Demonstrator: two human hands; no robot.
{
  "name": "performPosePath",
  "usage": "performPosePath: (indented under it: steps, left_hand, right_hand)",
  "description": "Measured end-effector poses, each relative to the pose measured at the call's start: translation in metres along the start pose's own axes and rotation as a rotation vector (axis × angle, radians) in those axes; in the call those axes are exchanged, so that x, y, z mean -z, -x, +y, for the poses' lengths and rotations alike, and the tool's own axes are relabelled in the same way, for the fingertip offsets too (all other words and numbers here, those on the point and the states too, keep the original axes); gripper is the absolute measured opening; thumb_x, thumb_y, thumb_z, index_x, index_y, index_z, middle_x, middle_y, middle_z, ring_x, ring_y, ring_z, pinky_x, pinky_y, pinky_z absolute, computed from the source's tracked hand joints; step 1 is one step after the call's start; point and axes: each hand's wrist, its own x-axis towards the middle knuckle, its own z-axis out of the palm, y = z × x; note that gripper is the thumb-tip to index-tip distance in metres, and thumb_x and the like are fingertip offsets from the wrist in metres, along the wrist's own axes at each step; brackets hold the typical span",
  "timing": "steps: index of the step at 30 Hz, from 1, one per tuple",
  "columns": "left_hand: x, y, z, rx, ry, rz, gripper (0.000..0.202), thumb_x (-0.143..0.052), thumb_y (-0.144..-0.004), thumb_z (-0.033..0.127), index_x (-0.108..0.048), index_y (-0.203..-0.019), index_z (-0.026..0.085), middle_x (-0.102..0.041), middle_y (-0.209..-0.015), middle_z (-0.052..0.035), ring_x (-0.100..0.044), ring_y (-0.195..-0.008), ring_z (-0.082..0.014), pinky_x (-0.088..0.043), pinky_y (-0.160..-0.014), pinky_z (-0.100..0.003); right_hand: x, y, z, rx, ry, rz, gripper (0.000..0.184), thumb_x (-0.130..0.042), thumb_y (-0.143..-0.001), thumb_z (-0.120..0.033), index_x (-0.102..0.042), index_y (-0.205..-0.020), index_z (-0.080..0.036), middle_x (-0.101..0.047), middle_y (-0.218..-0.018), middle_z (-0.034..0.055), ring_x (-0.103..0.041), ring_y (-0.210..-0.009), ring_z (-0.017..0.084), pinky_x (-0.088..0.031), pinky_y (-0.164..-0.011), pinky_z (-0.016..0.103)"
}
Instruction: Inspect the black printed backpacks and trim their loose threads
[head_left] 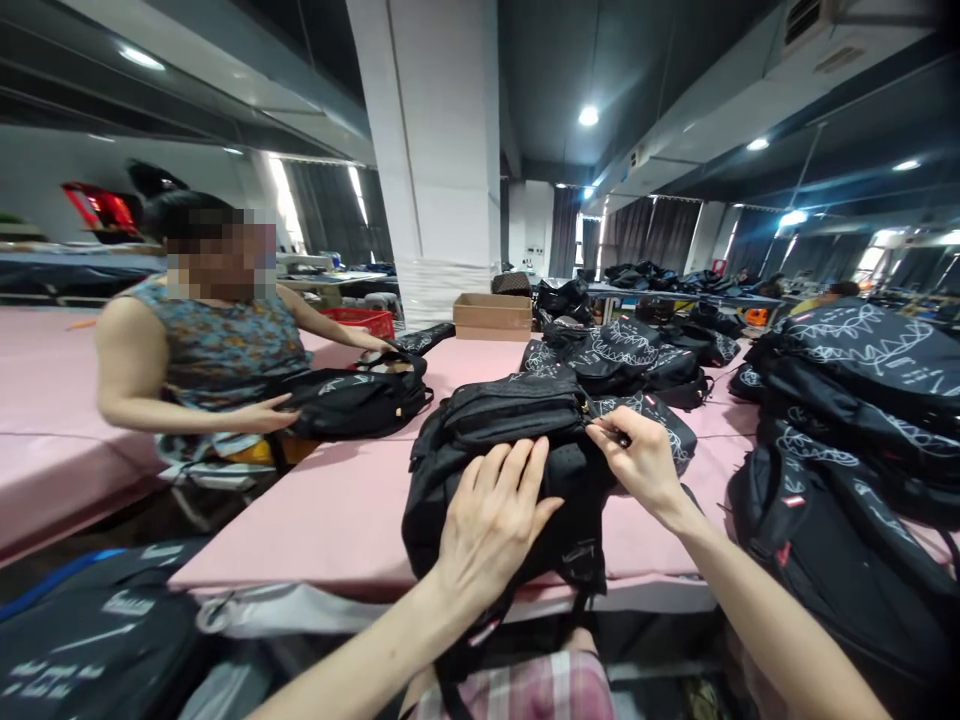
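Note:
A black backpack [555, 500] lies on the pink-topped table in front of me, its zipped pocket [502, 412] facing up. My left hand [495, 505] rests flat on it below the pocket, fingers stretched and thumb apart. At the pocket's right end, my right hand [637, 455] is closed in a pinch on a dark zipper pull, beside a small gold-coloured spot. The fingers partly cover the pull. Straps hang from the backpack over the near table edge towards my lap.
A co-worker [217, 350] sits at the left, both hands on another black backpack [360, 400]. Patterned black backpacks are piled at the right [862, 400] and behind mine [622, 350]. A cardboard box [493, 318] and a red basket [360, 322] stand farther back, near a white pillar [442, 150].

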Motion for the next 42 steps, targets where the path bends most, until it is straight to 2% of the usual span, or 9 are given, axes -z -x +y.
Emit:
performPosePath:
  steps: [7, 12, 16, 23, 29, 33, 36, 39, 42]
  left_hand:
    - [-0.010, 0.000, -0.010, 0.084, -0.115, 0.013, 0.046, -0.053, -0.085, 0.036, -0.054, -0.123, 0.011, -0.058, -0.118, -0.0147, -0.048, -0.109, -0.0302, -0.039, -0.087, -0.039]
    - [-0.005, -0.017, -0.021, 0.116, -0.092, -0.073, 0.034, -0.054, -0.083, 0.041, -0.064, -0.099, 0.014, -0.061, -0.086, -0.0113, -0.052, -0.087, -0.0264, -0.039, -0.075, -0.039]
    - [-0.003, -0.020, -0.027, -0.010, 0.051, -0.035, 0.018, -0.048, -0.088, 0.023, -0.064, -0.082, 0.015, -0.058, -0.075, -0.0059, -0.051, -0.078, -0.0204, -0.039, -0.077, -0.036]
    - [0.012, 0.008, -0.028, -0.067, 0.083, 0.050, 0.018, -0.050, -0.086, 0.020, -0.062, -0.096, 0.013, -0.059, -0.116, -0.0141, -0.050, -0.111, -0.0280, -0.040, -0.092, -0.040]
    - [0.009, 0.006, -0.053, 0.051, 0.023, -0.263, 0.028, -0.056, -0.080, 0.036, -0.061, -0.097, 0.014, -0.057, -0.122, -0.0172, -0.062, -0.082, -0.0251, -0.049, -0.068, -0.034]
    - [0.022, -0.010, -0.072, 0.046, 0.254, -0.564, 0.045, -0.057, -0.077, 0.045, -0.057, -0.111, 0.017, -0.062, -0.116, -0.0118, -0.060, -0.100, -0.0266, -0.047, -0.083, -0.035]
    - [0.033, -0.016, -0.065, -0.034, 0.408, -0.684, 0.044, -0.059, -0.075, 0.051, -0.060, -0.107, 0.021, -0.065, -0.110, -0.0083, -0.060, -0.101, -0.0268, -0.046, -0.086, -0.037]
    - [0.034, -0.010, -0.053, -0.071, 0.379, -0.629, 0.046, -0.060, -0.074, 0.055, -0.060, -0.103, 0.020, -0.068, -0.101, -0.0085, -0.063, -0.093, -0.0283, -0.048, -0.078, -0.038]
    - [0.030, 0.008, -0.046, -0.166, 0.344, -0.408, 0.033, -0.057, -0.081, 0.046, -0.061, -0.094, 0.016, -0.068, -0.097, -0.0086, -0.063, -0.080, -0.0238, -0.048, -0.070, -0.036]
  right_hand:
    - [-0.007, -0.001, 0.000, 0.039, -0.006, 0.023, 0.012, -0.053, -0.082, -0.023, -0.061, -0.073, -0.020, -0.062, -0.070, 0.0012, -0.058, -0.064, 0.014, -0.040, -0.059, 0.023]
    - [-0.014, -0.004, -0.008, 0.130, 0.101, -0.005, 0.014, -0.048, -0.079, -0.016, -0.061, -0.076, -0.019, -0.063, -0.071, 0.0026, -0.057, -0.062, 0.014, -0.038, -0.057, 0.023]
    - [-0.012, -0.023, -0.005, -0.031, 0.353, 0.000, 0.011, -0.051, -0.074, -0.014, -0.062, -0.072, -0.018, -0.065, -0.073, 0.0048, -0.058, -0.063, 0.016, -0.035, -0.056, 0.025]
    - [-0.001, -0.060, -0.008, -0.084, -0.422, -0.290, 0.024, -0.054, -0.077, -0.035, -0.065, -0.089, -0.017, -0.066, -0.083, 0.0019, -0.060, -0.076, 0.015, -0.044, -0.067, 0.024]
    - [-0.024, -0.044, -0.049, -0.116, -0.707, -0.189, 0.028, -0.054, -0.078, -0.039, -0.061, -0.066, -0.015, -0.054, -0.058, -0.0024, -0.046, -0.054, 0.009, -0.037, -0.053, 0.021]
    - [-0.021, -0.039, -0.056, -0.110, -0.696, -0.405, 0.031, -0.054, -0.079, -0.038, -0.062, -0.062, -0.014, -0.055, -0.057, -0.0012, -0.047, -0.052, 0.009, -0.037, -0.052, 0.021]
    - [-0.027, -0.055, -0.048, -0.059, -0.561, -0.510, 0.022, -0.061, -0.073, -0.036, -0.068, -0.075, -0.015, -0.064, -0.073, 0.0021, -0.055, -0.065, 0.013, -0.040, -0.061, 0.023]
    - [-0.045, -0.068, -0.042, 0.075, -0.372, -0.614, 0.021, -0.064, -0.069, -0.031, -0.070, -0.083, -0.017, -0.065, -0.078, 0.0013, -0.056, -0.071, 0.014, -0.038, -0.063, 0.023]
    - [-0.066, -0.072, -0.038, 0.025, -0.275, -0.654, 0.026, -0.057, -0.074, -0.038, -0.065, -0.067, -0.014, -0.053, -0.057, -0.0020, -0.046, -0.056, 0.011, -0.031, -0.053, 0.022]
